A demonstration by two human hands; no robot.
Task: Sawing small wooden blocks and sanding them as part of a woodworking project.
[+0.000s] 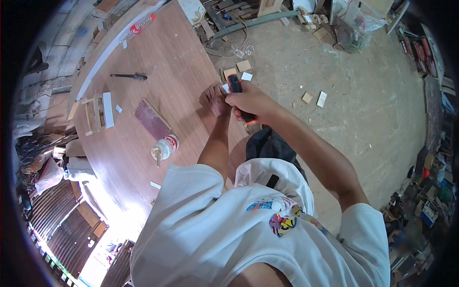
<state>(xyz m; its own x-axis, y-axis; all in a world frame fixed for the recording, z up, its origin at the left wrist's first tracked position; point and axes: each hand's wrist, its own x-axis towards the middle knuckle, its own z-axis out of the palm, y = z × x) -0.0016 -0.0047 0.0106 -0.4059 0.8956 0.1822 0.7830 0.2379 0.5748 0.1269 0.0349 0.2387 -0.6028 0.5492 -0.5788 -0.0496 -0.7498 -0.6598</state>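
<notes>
My right hand (246, 100) grips a black tool with orange trim (234, 83), held upright near the edge of the wooden board table (186, 57). Just left of it, my left hand (214, 99) rests on the board at that edge, fingers spread and bent downward, beside a small white piece (225, 88) partly hidden by the tool. To the lower left lie a maroon-faced wooden block (152, 117) and a glue tub with red lettering (167, 146), a stick protruding from it.
On the board are a small wooden frame (95, 114), a black tool (129, 76) and a plastic bottle (142, 24). Scraps of wood and white offcuts (322, 98) lie on the concrete floor to the right, with piled clutter (425, 205) along the far side.
</notes>
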